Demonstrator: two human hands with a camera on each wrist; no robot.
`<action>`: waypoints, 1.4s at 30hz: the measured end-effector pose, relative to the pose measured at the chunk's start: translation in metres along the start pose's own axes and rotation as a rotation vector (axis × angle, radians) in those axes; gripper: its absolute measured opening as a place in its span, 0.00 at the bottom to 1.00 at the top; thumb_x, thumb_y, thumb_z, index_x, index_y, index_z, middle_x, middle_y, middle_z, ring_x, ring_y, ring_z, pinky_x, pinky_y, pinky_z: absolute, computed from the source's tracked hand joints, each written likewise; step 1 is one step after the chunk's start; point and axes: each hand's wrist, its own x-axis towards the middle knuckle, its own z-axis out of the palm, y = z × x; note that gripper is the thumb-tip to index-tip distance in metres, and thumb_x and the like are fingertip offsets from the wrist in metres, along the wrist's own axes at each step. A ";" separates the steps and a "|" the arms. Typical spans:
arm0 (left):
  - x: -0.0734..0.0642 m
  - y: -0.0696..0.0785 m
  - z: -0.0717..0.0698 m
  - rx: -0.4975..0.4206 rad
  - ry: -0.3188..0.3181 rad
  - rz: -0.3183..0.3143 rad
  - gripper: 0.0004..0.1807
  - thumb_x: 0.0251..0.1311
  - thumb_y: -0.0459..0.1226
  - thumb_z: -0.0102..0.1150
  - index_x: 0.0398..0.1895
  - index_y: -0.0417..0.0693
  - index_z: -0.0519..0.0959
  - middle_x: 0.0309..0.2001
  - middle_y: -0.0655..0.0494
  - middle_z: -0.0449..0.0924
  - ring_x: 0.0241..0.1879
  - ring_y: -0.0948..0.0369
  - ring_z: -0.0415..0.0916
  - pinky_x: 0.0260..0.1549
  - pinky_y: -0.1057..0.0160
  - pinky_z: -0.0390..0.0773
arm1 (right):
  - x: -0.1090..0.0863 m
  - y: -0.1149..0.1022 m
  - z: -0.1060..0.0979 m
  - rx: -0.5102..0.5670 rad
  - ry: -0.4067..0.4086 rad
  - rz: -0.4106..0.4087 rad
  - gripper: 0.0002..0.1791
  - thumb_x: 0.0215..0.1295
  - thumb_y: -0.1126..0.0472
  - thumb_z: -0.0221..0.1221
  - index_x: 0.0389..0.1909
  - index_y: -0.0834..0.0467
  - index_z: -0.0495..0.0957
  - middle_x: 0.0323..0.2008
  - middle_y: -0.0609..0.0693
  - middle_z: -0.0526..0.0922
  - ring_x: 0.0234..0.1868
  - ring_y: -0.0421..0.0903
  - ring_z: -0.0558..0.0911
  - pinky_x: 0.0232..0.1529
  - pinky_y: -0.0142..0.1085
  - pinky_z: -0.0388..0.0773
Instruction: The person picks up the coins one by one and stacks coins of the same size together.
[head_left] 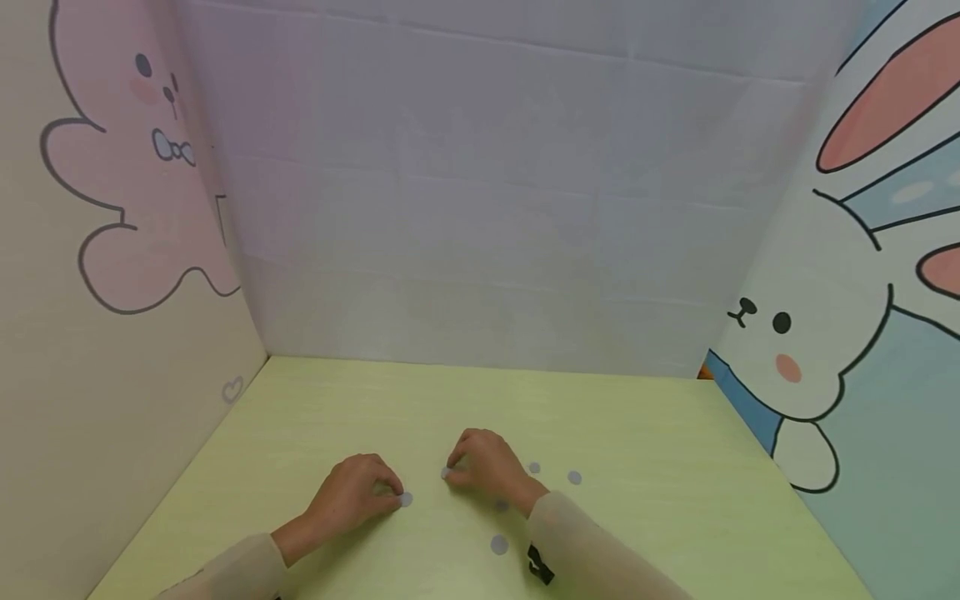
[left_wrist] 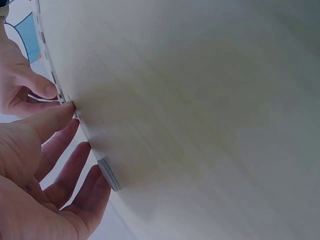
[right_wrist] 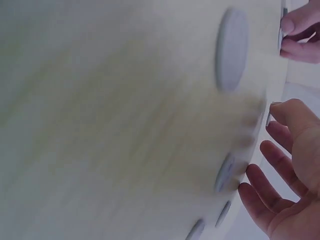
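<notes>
Several flat grey round discs lie about both hands on the pale yellow-green table (head_left: 337, 392). With thumb and index finger, my left hand (head_left: 356, 490) pinches one grey disc (head_left: 407, 499) close to the tabletop. Farther forward and to the right, my right hand (head_left: 487, 461) pinches another disc by its edge, and this pinched disc (right_wrist: 269, 116) appears thin and tilted in the right wrist view. By the left hand's outer fingers a thick grey disc (left_wrist: 109, 175) rests on the surface. The other fingers of both hands are loosely bent.
Beyond the right hand lie two discs, a small one (head_left: 534, 467) and one (head_left: 574, 477) to its right. One disc (head_left: 502, 505) sits beneath the right wrist, another (head_left: 499, 545) nearer me. Cloth walls with printed animals, including a rabbit (head_left: 810, 358), enclose the table.
</notes>
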 end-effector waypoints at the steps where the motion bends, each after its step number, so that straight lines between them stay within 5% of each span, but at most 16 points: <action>1: 0.000 0.000 0.000 0.005 0.001 -0.002 0.05 0.55 0.45 0.82 0.29 0.61 0.92 0.34 0.73 0.85 0.39 0.66 0.82 0.45 0.55 0.82 | -0.001 -0.003 0.001 0.007 -0.006 0.001 0.04 0.63 0.56 0.75 0.33 0.53 0.94 0.35 0.42 0.88 0.39 0.38 0.82 0.45 0.33 0.80; 15: 0.000 0.000 0.001 0.026 0.003 0.003 0.05 0.53 0.42 0.83 0.29 0.60 0.92 0.34 0.71 0.86 0.39 0.64 0.82 0.44 0.53 0.83 | -0.002 -0.038 0.017 0.008 0.007 -0.053 0.02 0.59 0.58 0.76 0.32 0.52 0.94 0.35 0.39 0.88 0.39 0.34 0.82 0.47 0.28 0.79; 42: 0.001 -0.003 0.001 -0.002 0.012 0.039 0.05 0.52 0.40 0.83 0.29 0.61 0.93 0.33 0.72 0.86 0.38 0.65 0.83 0.40 0.58 0.83 | 0.000 -0.055 0.026 -0.044 0.045 -0.065 0.03 0.57 0.54 0.77 0.32 0.47 0.94 0.35 0.38 0.90 0.37 0.32 0.79 0.43 0.27 0.74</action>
